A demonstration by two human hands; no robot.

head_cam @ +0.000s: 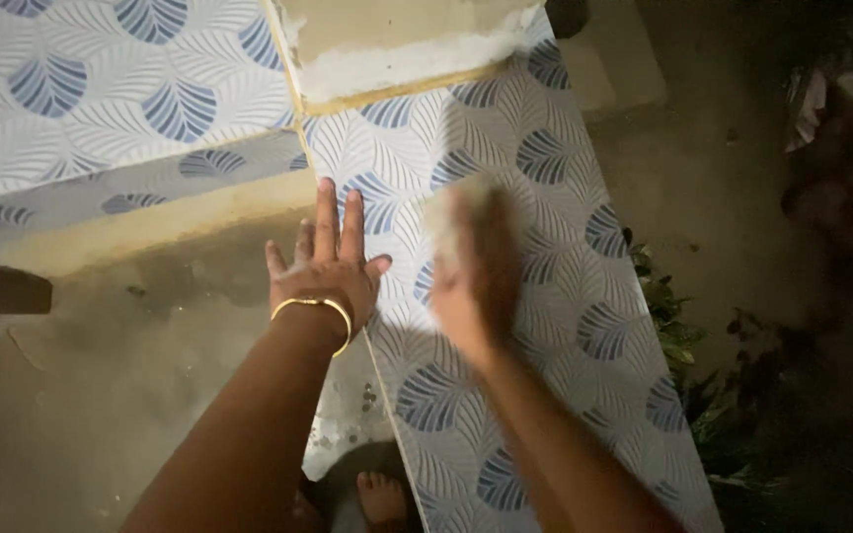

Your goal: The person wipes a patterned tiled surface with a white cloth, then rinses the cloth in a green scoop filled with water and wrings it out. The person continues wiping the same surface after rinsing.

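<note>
My left hand (324, 265) lies flat with fingers spread on the edge of a white tiled surface with blue leaf patterns (565, 247); a gold bangle (316, 308) sits on its wrist. My right hand (474, 271) is blurred with motion over the same tiles and is closed on a pale cloth or sponge (451, 212) pressed against the surface. Both forearms reach up from the bottom of the view.
More leaf-patterned tiles (101, 89) cover a wall at upper left, above a bare cement floor (101, 375). An untiled plastered block (397, 44) stands at the top. Green plants (673, 326) grow at the right. A bare foot (380, 495) shows at the bottom.
</note>
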